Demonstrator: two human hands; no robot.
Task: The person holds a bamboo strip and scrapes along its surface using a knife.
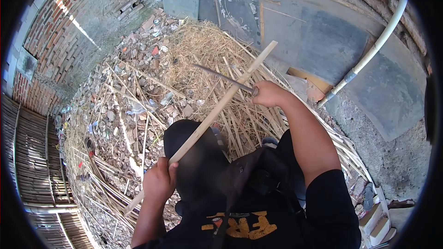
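Observation:
My left hand [159, 180] is closed around the lower part of a long pale bamboo strip [217, 109]. The strip slants over my bent knee, from the lower left up to the right. In my right hand [270, 94] is the handle of a long, narrow-bladed knife [214, 73]. Its dark blade points to the upper left and crosses the upper half of the strip. Whether the edge is biting into the bamboo I cannot tell. Below the blade, a heap of shavings and split strips [242, 124] lies by my feet.
Rubble [110, 115] with loose strips spreads to the left, and a pile of dry shavings [198, 41] lies ahead. Grey panels [318, 32] and a leaning pale pole [364, 60] stand at the right. A brick wall [60, 41] and bamboo slat screen [32, 147] are on the left.

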